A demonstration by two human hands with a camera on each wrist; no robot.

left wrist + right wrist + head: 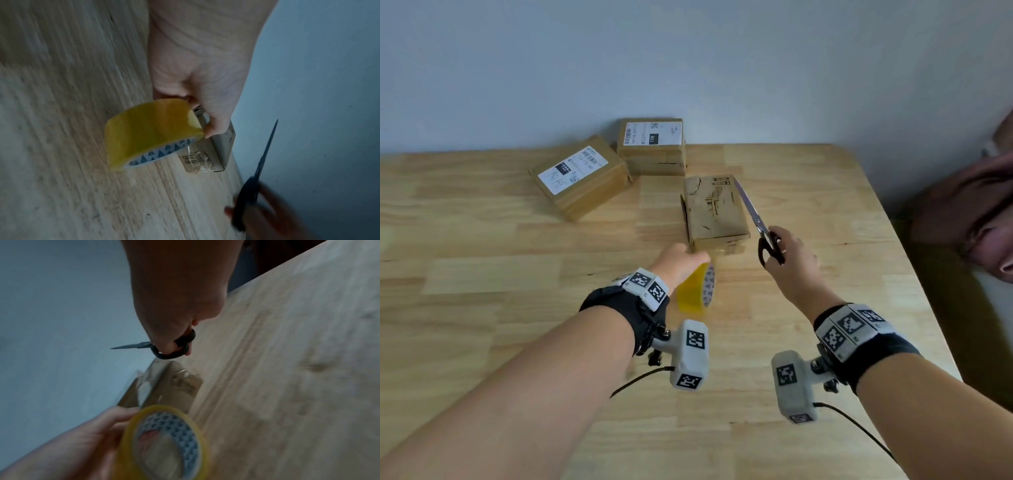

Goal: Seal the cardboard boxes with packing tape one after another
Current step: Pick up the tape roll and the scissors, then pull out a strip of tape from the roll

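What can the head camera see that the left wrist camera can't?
Only the head view shows two more cardboard boxes with white labels near the wall, and both wrist bands. Only the left wrist view shows the crinkled clear tape on the near box's end. Both show the yellow tape roll in the left hand, the scissors in the right hand, and the near box.

Both forearms reach forward side by side. The left hand (677,263) curls its fingers (213,129) around the tape roll (152,131); the right hand (792,261) grips the scissors (763,229), blades pointing away.
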